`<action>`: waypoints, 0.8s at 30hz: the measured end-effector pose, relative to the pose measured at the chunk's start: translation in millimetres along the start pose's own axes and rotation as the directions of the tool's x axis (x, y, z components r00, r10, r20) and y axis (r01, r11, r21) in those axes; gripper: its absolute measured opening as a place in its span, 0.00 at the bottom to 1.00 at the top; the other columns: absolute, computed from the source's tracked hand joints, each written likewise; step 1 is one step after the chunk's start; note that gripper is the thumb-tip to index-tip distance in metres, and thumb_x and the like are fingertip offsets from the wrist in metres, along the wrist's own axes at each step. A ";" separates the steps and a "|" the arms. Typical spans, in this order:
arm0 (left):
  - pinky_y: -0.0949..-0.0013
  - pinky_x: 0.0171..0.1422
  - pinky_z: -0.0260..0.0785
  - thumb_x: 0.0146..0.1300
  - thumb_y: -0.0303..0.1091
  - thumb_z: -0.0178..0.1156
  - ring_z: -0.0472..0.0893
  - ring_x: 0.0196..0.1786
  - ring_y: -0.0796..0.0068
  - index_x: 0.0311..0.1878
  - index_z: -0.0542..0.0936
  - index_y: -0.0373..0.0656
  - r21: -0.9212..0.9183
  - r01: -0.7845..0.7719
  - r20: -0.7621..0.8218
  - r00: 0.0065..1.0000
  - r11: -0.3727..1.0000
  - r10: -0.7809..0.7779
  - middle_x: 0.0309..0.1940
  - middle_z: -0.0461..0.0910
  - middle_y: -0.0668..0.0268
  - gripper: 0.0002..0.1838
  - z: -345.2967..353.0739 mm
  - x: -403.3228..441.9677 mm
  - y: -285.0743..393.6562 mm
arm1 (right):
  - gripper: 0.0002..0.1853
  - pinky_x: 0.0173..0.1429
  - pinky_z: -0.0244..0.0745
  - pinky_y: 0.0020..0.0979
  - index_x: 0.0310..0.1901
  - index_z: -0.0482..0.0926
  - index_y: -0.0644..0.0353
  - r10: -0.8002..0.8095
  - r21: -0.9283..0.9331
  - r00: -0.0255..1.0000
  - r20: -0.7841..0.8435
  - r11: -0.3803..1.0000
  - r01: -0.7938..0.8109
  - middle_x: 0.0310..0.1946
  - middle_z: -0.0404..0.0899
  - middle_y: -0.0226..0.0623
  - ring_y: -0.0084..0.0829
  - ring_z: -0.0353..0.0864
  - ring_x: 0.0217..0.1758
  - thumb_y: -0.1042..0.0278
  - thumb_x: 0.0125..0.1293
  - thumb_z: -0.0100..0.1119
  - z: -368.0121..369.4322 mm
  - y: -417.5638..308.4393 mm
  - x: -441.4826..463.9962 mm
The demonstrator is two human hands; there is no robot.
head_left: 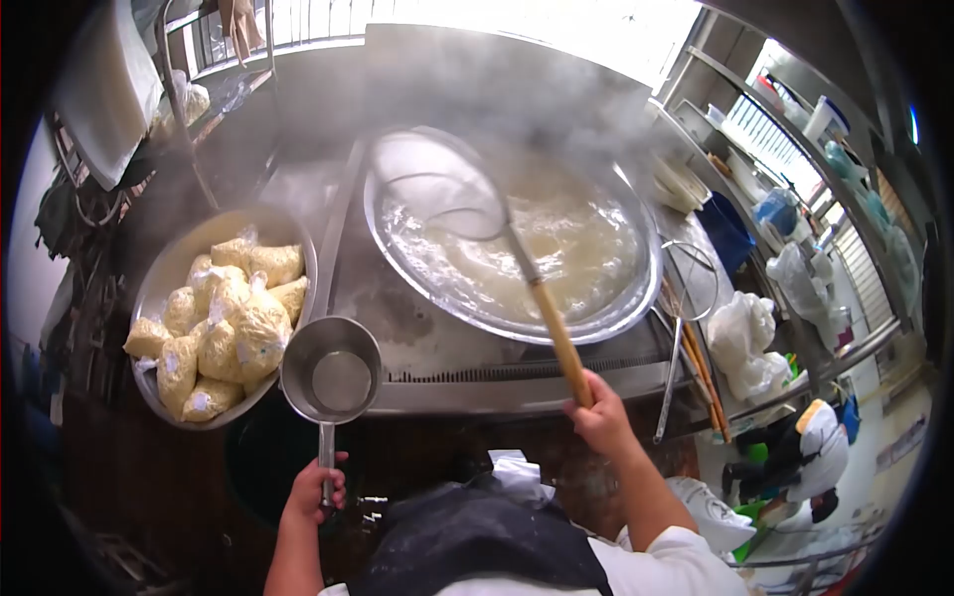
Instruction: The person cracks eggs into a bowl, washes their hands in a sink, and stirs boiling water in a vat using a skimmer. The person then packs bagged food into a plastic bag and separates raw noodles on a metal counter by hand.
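Note:
My left hand (320, 487) is closed around the handle of a metal saucepan-like dipper (343, 372), held level beside the stove front. A little liquid or a shine shows at its bottom; I cannot tell which. My right hand (601, 417) grips the wooden handle of a large wire-mesh skimmer (437, 189). Its round mesh head is over the left part of a big wok (656, 268) full of pale, bubbling liquid. Steam hides part of the far rim, and whether the mesh touches the liquid is unclear.
Left of the stove (397, 338), a large metal basin (164, 258) holds several tied plastic bags (236, 328) of yellowish food. At right lie another wire skimmer (689, 283), wooden-handled tools (703, 377) and white bags (745, 343). A person (820, 447) bends farther right, near metal shelving (845, 179).

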State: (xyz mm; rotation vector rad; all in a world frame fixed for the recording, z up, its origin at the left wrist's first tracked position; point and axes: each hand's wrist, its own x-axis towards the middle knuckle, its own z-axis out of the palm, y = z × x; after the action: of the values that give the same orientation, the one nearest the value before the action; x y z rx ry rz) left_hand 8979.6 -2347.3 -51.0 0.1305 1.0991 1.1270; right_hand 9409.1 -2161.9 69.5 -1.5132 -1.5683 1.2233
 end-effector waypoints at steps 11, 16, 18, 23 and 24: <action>0.62 0.22 0.69 0.54 0.26 0.55 0.72 0.16 0.67 0.60 0.69 0.34 -0.064 0.035 -0.030 0.999 0.997 -0.037 0.22 0.73 0.60 0.27 -4.0 -1.6 -1.5 | 0.11 0.14 0.66 0.34 0.43 0.70 0.62 0.151 0.023 0.864 -0.480 0.987 -0.160 0.20 0.72 0.35 0.28 0.72 0.12 0.73 0.59 0.57 -146.2 43.2 254.6; 0.61 0.24 0.70 0.54 0.27 0.57 0.73 0.18 0.66 0.59 0.70 0.34 -0.089 0.039 -0.056 0.997 0.995 -0.044 0.24 0.74 0.59 0.27 -8.0 -3.6 -5.0 | 0.12 0.18 0.74 0.45 0.47 0.69 0.69 0.258 -0.391 0.794 -0.550 0.761 -0.518 0.22 0.76 0.45 0.42 0.79 0.19 0.76 0.62 0.46 -164.8 24.1 342.8; 0.61 0.25 0.70 0.54 0.27 0.57 0.73 0.18 0.66 0.60 0.70 0.34 -0.097 0.043 -0.072 0.996 0.994 -0.050 0.24 0.74 0.59 0.27 -4.2 -5.6 -2.3 | 0.13 0.19 0.75 0.45 0.48 0.70 0.70 0.318 -0.377 0.819 -0.478 0.768 -0.518 0.23 0.77 0.45 0.42 0.81 0.22 0.76 0.62 0.45 -129.1 34.5 381.6; 0.62 0.25 0.70 0.55 0.26 0.56 0.73 0.18 0.66 0.60 0.70 0.34 -0.154 0.039 -0.081 0.995 0.987 -0.052 0.24 0.74 0.59 0.26 5.8 -9.9 -1.9 | 0.10 0.23 0.76 0.43 0.42 0.75 0.71 0.495 -0.395 0.832 -0.250 0.732 -0.555 0.24 0.79 0.43 0.37 0.82 0.24 0.78 0.62 0.45 -48.8 26.1 461.4; 0.62 0.25 0.70 0.55 0.26 0.56 0.73 0.18 0.66 0.60 0.70 0.34 -0.167 0.032 -0.078 0.996 0.986 -0.046 0.24 0.74 0.59 0.26 5.3 -8.7 -5.0 | 0.11 0.22 0.76 0.42 0.44 0.74 0.71 0.535 -0.403 0.826 -0.176 0.727 -0.556 0.26 0.78 0.42 0.36 0.81 0.25 0.78 0.62 0.44 -39.1 19.1 467.6</action>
State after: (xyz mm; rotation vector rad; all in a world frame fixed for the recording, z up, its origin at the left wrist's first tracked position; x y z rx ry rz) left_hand 8986.9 -2354.2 -45.7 -0.0679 1.0713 1.1916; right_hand 9386.5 -1699.2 -7.3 -2.4187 -1.4716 1.1528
